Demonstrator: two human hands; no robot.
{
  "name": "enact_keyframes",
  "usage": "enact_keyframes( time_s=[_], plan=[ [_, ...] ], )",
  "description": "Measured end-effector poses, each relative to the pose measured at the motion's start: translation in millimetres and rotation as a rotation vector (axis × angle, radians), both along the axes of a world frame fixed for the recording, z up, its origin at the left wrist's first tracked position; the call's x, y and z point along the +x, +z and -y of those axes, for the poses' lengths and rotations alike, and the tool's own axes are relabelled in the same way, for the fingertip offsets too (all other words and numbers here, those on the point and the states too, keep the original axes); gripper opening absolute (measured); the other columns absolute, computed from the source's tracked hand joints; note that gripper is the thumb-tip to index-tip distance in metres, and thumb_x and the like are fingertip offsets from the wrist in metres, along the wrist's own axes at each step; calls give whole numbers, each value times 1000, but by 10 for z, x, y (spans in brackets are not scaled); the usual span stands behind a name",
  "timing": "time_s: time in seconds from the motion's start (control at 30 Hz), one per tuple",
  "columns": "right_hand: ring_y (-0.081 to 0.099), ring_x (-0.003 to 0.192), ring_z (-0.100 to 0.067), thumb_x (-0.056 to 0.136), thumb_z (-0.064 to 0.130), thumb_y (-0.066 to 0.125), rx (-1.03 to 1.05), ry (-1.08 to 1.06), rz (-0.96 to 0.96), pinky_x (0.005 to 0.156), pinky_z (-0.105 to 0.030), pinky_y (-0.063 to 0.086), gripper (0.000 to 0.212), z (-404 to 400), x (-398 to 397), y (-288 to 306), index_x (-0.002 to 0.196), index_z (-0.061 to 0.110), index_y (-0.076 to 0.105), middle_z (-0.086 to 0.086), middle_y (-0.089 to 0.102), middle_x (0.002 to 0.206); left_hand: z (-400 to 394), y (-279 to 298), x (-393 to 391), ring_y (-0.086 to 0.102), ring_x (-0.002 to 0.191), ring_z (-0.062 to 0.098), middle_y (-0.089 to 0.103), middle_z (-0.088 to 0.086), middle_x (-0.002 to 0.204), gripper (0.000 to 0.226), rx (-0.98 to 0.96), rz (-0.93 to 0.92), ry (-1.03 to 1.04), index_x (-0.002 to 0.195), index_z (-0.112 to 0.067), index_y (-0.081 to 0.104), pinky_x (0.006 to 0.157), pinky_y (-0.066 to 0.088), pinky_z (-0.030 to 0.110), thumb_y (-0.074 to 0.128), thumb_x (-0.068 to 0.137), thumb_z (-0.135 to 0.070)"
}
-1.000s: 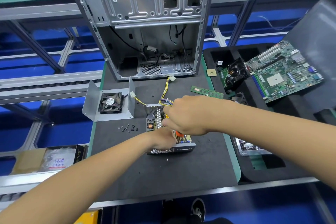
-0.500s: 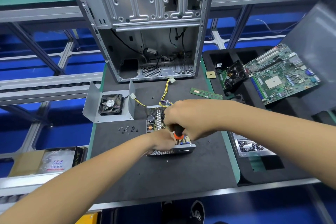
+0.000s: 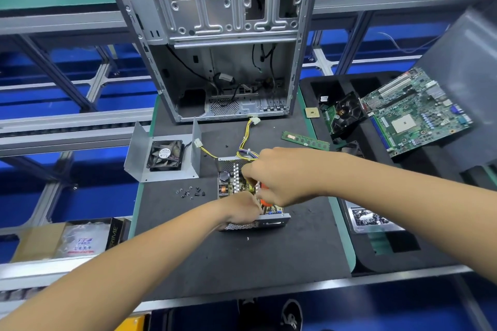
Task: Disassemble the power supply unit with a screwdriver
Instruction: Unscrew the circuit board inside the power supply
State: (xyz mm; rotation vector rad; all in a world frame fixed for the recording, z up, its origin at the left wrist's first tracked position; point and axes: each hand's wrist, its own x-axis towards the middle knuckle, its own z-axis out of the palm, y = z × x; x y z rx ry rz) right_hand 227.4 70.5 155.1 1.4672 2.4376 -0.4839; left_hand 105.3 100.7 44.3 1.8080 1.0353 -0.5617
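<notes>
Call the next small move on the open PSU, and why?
Probably keep turning the screwdriver on the same spot. The right hand grips its orange handle over the bare board of the power supply unit, the left hand braces the near end, and loose screws already lie beside it. The tip is hidden.

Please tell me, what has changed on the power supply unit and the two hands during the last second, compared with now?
The right hand has closed lower over the orange-handled screwdriver, whose handle now shows more beneath the fist. The left hand stays pressed on the near edge of the power supply unit. The unit, the loose screws and the fan cover have not moved; only the camera shifted slightly.
</notes>
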Motion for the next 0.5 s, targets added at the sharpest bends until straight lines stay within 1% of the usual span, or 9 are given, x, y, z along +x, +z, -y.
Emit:
enact_keyframes(
  time_s=[0.07, 0.13, 0.17, 0.2, 0.23, 0.3, 0.37, 0.43, 0.5],
  plan=[
    [43, 73, -14, 82, 15, 58, -35, 9, -50, 51, -24, 28, 16, -18, 44, 24, 98, 15, 59, 9, 48, 71, -6, -4, -18, 18, 78, 25, 24, 9, 73, 20, 16, 22, 44, 66, -14, 27, 60, 10, 35, 32, 77, 2],
    [44, 67, -6, 75, 5, 57, -87, 28, -101, 51, -19, 30, 19, -24, 75, 46, 89, 18, 61, 11, 57, 72, -10, -19, -14, 23, 74, 22, 31, 7, 71, 21, 6, 8, 80, 65, -16, 32, 59, 16, 34, 35, 82, -4],
    [46, 64, -7, 71, 1, 56, -114, 39, -122, 50, -18, 31, 20, -23, 84, 43, 82, 17, 61, 9, 59, 72, -7, -21, -5, 29, 75, 21, 39, 5, 72, 24, 9, -7, 80, 66, -18, 38, 58, 24, 32, 39, 88, -9],
    [49, 63, -11, 68, -2, 54, -139, 51, -133, 50, -19, 33, 19, -25, 87, 24, 76, 15, 61, 4, 61, 71, -9, -28, 0, 37, 78, 19, 46, 2, 77, 27, 13, -14, 91, 67, -22, 41, 63, 33, 29, 44, 93, -17],
    [52, 65, -17, 67, -3, 53, -151, 59, -132, 51, -20, 33, 18, -24, 90, -2, 73, 12, 60, 0, 63, 72, -17, -39, 1, 43, 83, 17, 50, 0, 80, 29, 29, -26, 92, 67, -26, 42, 69, 38, 26, 48, 95, -24],
    [52, 68, -19, 67, -4, 52, -143, 46, -108, 51, -14, 32, 19, -29, 101, -55, 73, 11, 61, -2, 65, 76, -31, -71, 2, 45, 87, 15, 49, -3, 77, 29, 42, -42, 102, 67, -27, 42, 76, 38, 27, 49, 96, -27],
    [50, 68, -17, 68, -3, 52, -133, 29, -94, 53, -11, 32, 18, -60, 110, -68, 73, 12, 61, -2, 65, 77, -29, -94, 9, 38, 86, 15, 43, 2, 76, 23, 29, -32, 118, 73, -18, 42, 74, 32, 27, 42, 96, -15],
    [53, 73, -19, 68, -3, 53, -132, 14, -103, 54, -15, 35, 17, -72, 115, -76, 74, 12, 61, -4, 66, 79, -14, -97, 19, 30, 86, 16, 39, 6, 89, 14, 4, -4, 101, 85, -16, 40, 72, 24, 26, 35, 92, -5],
    [58, 80, -21, 69, -3, 53, -135, -4, -113, 62, -30, 45, 18, -67, 136, -75, 76, 11, 62, -4, 67, 83, -35, -74, 18, 36, 85, 15, 43, 4, 92, 19, 34, -20, 42, 77, -19, 42, 73, 31, 28, 41, 95, -12]
  ],
)
